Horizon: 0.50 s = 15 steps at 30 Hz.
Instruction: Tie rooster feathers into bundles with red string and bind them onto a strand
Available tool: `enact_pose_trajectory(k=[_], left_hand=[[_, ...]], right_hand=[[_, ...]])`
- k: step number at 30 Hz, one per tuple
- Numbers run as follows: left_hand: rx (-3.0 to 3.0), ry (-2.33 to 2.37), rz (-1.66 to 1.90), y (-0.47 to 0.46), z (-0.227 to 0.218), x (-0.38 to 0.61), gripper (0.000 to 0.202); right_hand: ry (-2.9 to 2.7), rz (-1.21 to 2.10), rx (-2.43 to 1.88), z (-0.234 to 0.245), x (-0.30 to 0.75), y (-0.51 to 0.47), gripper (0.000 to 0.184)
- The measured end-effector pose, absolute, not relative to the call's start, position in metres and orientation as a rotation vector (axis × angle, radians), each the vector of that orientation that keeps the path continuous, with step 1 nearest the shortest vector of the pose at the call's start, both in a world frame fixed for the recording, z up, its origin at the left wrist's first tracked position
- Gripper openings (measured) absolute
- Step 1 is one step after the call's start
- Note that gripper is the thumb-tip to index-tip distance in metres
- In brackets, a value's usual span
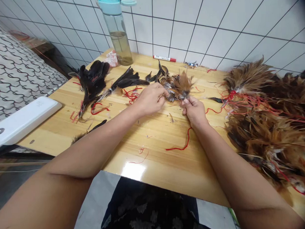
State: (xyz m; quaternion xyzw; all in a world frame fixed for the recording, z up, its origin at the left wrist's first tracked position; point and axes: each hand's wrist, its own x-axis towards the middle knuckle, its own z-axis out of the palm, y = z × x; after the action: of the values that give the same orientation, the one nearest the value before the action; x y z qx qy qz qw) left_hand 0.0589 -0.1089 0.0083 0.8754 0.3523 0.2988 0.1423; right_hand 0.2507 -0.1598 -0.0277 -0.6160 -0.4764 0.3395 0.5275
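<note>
hands: 2, both on one brown feather bunch (179, 85)
brown feather bunch: 1, mid-table, just far of both hands, tips fanned away from the person
left hand (152, 99): fingers curled tight, gripping the left side of the bunch; knuckles up
right hand (194, 110): nearly closed, thumb and fingertips pinching the near base of the bunch
black feather bundles: 2, far left of the table; bigger one (92, 80) further left, slimmer one (125, 81) between it and the left hand
loose black feather (91, 129): 1, near left, by the left forearm
brown feather heap (268, 123): 1 big pile, right side, threaded with red string
red string piece (180, 147): 1 long loose piece beside the right wrist; several short scraps around the bundles, count unclear
water bottle (118, 32): 1, upright, far edge, teal lid, part full
red marker (164, 58): 1, lying at the wall, right of the bottle
white device (22, 119): 1, left table edge
table (156, 161): 1, wood, glossy
</note>
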Motion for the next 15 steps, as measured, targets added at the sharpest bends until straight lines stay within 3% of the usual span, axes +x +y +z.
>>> enact_pose_trajectory(k=[7,11,15], left_hand=[[2.003,0.898,0.638,-0.127,-0.004,0.079,0.035],[1.778,0.85,0.644,-0.126,-0.011,0.082,0.019],[2.008,0.94,0.778,-0.122,-0.005,0.077,0.012]], right_hand=[[-1.289,0.843,-1.371,-0.025,0.245,-0.164,0.03],[-1.313,0.777,-1.387,-0.028,0.247,-0.164,0.031],[-1.309,0.657,-1.454,-0.036,0.254,-0.16,0.028]])
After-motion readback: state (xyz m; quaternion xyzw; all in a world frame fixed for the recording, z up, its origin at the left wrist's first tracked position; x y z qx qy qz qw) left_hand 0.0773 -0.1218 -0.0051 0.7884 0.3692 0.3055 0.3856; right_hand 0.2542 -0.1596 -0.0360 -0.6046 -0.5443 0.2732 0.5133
